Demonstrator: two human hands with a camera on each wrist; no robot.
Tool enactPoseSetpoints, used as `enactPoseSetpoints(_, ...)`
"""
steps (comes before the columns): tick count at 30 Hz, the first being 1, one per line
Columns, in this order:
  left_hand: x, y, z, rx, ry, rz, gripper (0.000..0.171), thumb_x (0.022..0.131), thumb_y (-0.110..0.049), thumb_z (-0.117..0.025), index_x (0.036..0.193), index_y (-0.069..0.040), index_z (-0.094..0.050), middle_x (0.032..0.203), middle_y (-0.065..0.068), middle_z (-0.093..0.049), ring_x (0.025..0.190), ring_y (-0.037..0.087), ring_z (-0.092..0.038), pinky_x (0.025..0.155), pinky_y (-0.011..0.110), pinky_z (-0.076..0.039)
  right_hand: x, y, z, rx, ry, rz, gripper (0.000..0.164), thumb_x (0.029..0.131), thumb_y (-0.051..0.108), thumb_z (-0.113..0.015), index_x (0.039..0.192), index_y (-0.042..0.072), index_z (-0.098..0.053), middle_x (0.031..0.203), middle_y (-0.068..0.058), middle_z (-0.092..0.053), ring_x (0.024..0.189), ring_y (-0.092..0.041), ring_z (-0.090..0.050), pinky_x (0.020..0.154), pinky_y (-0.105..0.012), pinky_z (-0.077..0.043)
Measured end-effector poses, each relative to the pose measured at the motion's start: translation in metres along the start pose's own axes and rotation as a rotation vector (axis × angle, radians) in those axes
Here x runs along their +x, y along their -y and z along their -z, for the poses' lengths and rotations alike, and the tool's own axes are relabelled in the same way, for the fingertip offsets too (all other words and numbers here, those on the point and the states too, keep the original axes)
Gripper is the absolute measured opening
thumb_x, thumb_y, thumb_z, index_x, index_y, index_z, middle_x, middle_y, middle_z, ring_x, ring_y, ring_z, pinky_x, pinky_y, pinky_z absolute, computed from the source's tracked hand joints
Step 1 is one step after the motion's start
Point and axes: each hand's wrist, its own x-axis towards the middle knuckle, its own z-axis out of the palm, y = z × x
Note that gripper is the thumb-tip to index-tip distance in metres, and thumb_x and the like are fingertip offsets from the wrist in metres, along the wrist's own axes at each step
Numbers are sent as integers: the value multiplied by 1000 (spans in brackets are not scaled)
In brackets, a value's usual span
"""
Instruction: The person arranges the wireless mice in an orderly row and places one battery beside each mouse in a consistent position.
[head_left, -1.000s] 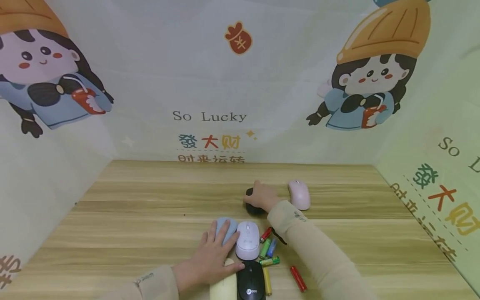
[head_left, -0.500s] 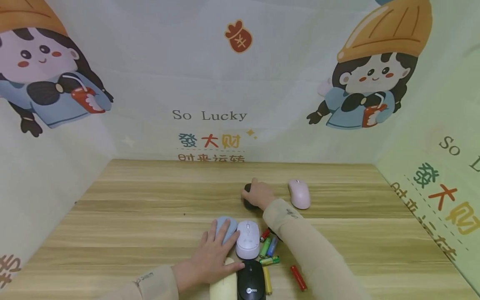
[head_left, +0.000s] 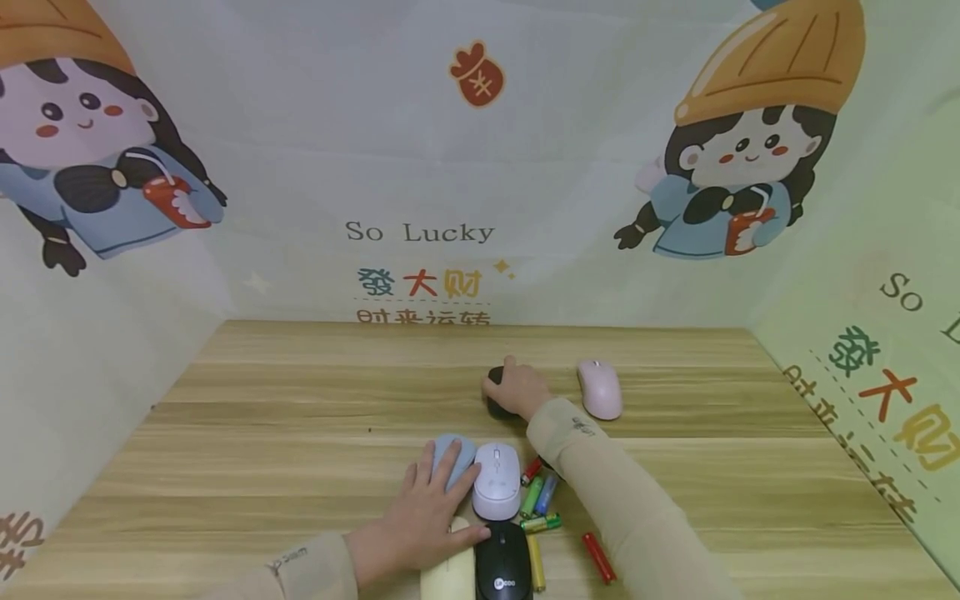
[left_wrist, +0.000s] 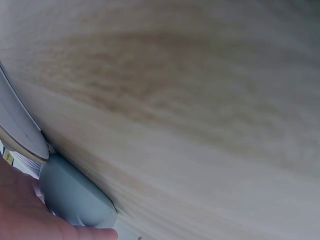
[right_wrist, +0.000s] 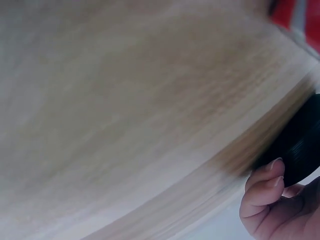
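My right hand grips a dark computer mouse on the far part of the table, partly hidden under the hand. In the right wrist view, curled fingertips sit against the edge of that mouse. Spread flat, my left hand rests with its fingers over a blue mouse. Its palm and thumb lie across a cream mouse, the thumb tip reaching a black mouse. The blue mouse also shows beside the left fingers in the left wrist view.
Beside the blue mouse lies a white mouse. Several batteries lie to its right, including a green one, a yellow one and a red one. A pink mouse sits right of my right hand. Printed cloth walls the table.
My right hand moved the dark mouse slightly left and away, then held still over the last half second. The left hand has stayed in place.
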Motion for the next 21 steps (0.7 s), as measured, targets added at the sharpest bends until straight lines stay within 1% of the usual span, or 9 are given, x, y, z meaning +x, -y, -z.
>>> enactPoseSetpoints(9,-1,-1,3,-1,-1,-5,77,85,-62,-44,141,-9,-34,148,23,-16,131,53,-10,98,65,-24,-1,0,1,-17,26,-5,62,83,43,-43,126,-2,-43,103,-24,-60,84,-31,-59,74,-38,-49)
enactPoseSetpoints(13,0,-1,4,5,-2,-2,78,85,-63,-43,141,-10,-34,149,23,-16,132,52,-10,98,65,-25,-1,1,2,-32,15,-5,61,87,45,-43,126,-2,-43,106,-25,-59,90,-33,-59,77,-41,-49)
enactPoseSetpoints(16,0,0,3,17,-1,-7,78,85,-63,-42,141,-10,-34,148,23,-17,131,53,-10,98,65,-25,-3,0,2,-42,2,6,66,91,50,-42,129,-4,-41,109,-27,-58,96,-36,-59,80,-43,-49)
enactPoseSetpoints(19,0,1,2,18,1,-16,79,85,-64,-42,141,-9,-34,148,24,-17,131,53,-11,97,65,-25,-6,-3,5,-24,-1,-4,73,91,54,-40,132,-6,-37,110,-29,-58,97,-38,-59,80,-44,-49)
enactPoseSetpoints(21,0,2,2,9,3,-15,78,85,-63,-42,141,-9,-34,148,24,-17,131,53,-11,97,66,-25,-8,-6,11,8,-12,-7,73,92,53,-39,133,-7,-36,112,-30,-57,97,-38,-59,81,-44,-49)
